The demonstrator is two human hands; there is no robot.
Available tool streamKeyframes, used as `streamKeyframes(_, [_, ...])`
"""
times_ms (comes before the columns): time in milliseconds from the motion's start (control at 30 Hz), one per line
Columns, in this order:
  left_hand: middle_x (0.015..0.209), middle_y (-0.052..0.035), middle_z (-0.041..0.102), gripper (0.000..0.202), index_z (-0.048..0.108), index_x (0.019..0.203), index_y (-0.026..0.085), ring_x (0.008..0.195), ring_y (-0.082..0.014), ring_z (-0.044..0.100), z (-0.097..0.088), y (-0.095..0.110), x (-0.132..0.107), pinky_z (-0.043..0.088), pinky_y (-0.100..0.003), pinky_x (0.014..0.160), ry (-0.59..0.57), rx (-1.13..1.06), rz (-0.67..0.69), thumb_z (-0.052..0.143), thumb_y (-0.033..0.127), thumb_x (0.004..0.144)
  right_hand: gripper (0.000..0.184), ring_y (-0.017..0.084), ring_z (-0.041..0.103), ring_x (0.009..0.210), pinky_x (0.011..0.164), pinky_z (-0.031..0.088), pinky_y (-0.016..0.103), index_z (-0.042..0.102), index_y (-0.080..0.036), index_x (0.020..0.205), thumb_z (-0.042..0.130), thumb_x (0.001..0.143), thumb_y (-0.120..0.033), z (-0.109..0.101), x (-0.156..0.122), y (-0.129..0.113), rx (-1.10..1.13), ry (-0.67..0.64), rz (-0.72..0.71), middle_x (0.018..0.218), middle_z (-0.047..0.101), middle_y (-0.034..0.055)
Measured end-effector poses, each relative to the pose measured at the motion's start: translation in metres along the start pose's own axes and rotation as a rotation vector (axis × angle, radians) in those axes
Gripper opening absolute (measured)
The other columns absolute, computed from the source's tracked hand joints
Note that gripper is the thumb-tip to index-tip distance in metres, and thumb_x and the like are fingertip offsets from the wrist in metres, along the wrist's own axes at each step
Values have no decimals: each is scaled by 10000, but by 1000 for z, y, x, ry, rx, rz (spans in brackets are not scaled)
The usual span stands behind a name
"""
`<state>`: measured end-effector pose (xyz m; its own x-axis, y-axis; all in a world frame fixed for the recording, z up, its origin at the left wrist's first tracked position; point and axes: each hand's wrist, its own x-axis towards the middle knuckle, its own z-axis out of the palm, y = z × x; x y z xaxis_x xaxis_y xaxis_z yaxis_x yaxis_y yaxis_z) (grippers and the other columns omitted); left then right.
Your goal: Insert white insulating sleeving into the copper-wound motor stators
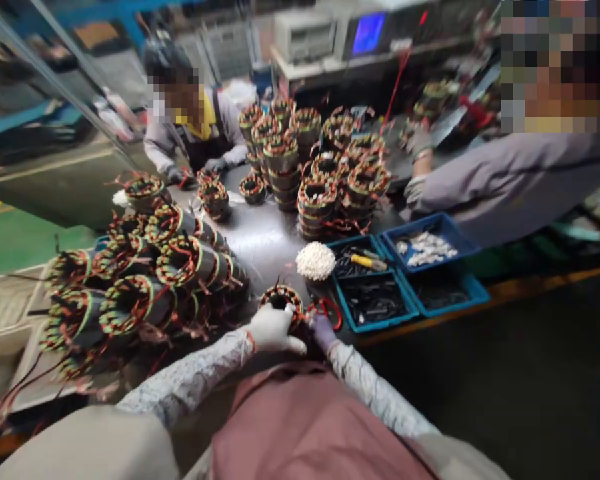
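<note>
A copper-wound motor stator (281,300) with red and green windings sits at the near edge of the metal bench (265,243). My left hand (275,328), in a white glove, grips its near side. My right hand (323,332), in a purple glove, is at the stator's right side, just below red-handled snips (327,312). Its fingers are mostly hidden, and I cannot tell whether it holds anything. The stator's lower part is hidden behind my hands.
Several wound stators lie in heaps to the left (140,293) and stand stacked ahead (320,180). A white fluffy bundle (316,261) sits next to blue trays (405,273) of small parts and tools. Co-workers in grey sleeves (520,180) (195,140) reach over the bench.
</note>
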<state>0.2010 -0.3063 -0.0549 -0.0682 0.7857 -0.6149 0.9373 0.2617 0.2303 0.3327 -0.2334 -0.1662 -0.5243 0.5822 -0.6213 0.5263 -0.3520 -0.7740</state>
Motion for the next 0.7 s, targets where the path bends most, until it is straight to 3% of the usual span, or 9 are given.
streamKeyframes(100, [1108, -170, 713, 955, 465, 1380, 88, 1067, -349, 662, 1, -13, -11, 499, -383, 955, -81, 96, 61, 774, 596, 633, 179, 195, 656, 801, 801, 509, 326, 695, -156, 723, 688, 801, -317, -2, -4, 8, -110, 0, 22, 735, 701, 44])
streamKeyframes(167, [1095, -162, 720, 812, 494, 1348, 98, 1057, -330, 669, 4, -16, -12, 487, -371, 968, -90, 157, 47, 761, 478, 682, 94, 211, 663, 856, 855, 497, 326, 733, -188, 755, 670, 758, -258, -23, -15, 13, -164, 23, -1, 799, 732, 49])
streamKeyframes(300, [946, -150, 739, 464, 578, 1211, 113, 914, -304, 701, 17, -10, -10, 477, -415, 945, 11, 188, -44, 579, 372, 827, 295, 238, 650, 1019, 949, 480, 371, 757, -224, 1027, 570, 813, -303, -109, -43, 21, -319, 218, -50, 1075, 737, 72])
streamKeyframes(367, [933, -151, 738, 457, 570, 1225, 116, 892, -301, 701, 23, -7, -8, 466, -433, 947, 23, 158, -70, 544, 375, 849, 325, 249, 654, 1008, 903, 498, 361, 760, -219, 1062, 557, 835, -333, -155, -47, 19, -675, 391, -111, 1096, 728, 92])
streamKeyframes(433, [954, -155, 734, 469, 560, 1248, 114, 906, -296, 696, 25, -6, -7, 450, -438, 969, 24, 125, -77, 538, 371, 856, 348, 255, 653, 972, 821, 506, 350, 753, -212, 1110, 532, 865, -321, -183, -38, 12, -1005, 464, -146, 1112, 714, 117])
streamKeyframes(500, [965, -160, 728, 459, 567, 1238, 109, 924, -297, 691, 26, -6, -7, 442, -441, 981, 45, 98, -71, 533, 364, 858, 365, 269, 636, 998, 784, 495, 349, 735, -206, 1163, 496, 901, -297, -190, -24, -1, -1281, 428, -159, 1172, 681, 145])
streamKeyframes(567, [961, -166, 723, 451, 582, 1219, 101, 946, -303, 685, 27, -6, -9, 445, -440, 983, 93, 71, -59, 532, 357, 851, 361, 296, 612, 1071, 797, 487, 363, 725, -177, 1169, 468, 927, -251, -181, -12, -17, -1474, 295, -111, 1218, 647, 184])
streamKeyframes(633, [956, -180, 722, 473, 589, 1225, 82, 973, -313, 679, 28, -7, -11, 453, -441, 983, 131, 39, -51, 537, 347, 837, 331, 306, 614, 1093, 804, 489, 367, 740, -135, 1095, 460, 923, -171, -166, -6, -32, -1549, 167, -33, 1179, 649, 217])
streamKeyframes(700, [977, -198, 722, 521, 582, 1258, 66, 1010, -338, 669, 30, -8, -11, 466, -455, 974, 134, 18, -57, 544, 341, 818, 293, 270, 652, 1016, 776, 497, 344, 758, -124, 977, 476, 898, -100, -153, -4, -42, -1542, 166, -27, 1083, 679, 211])
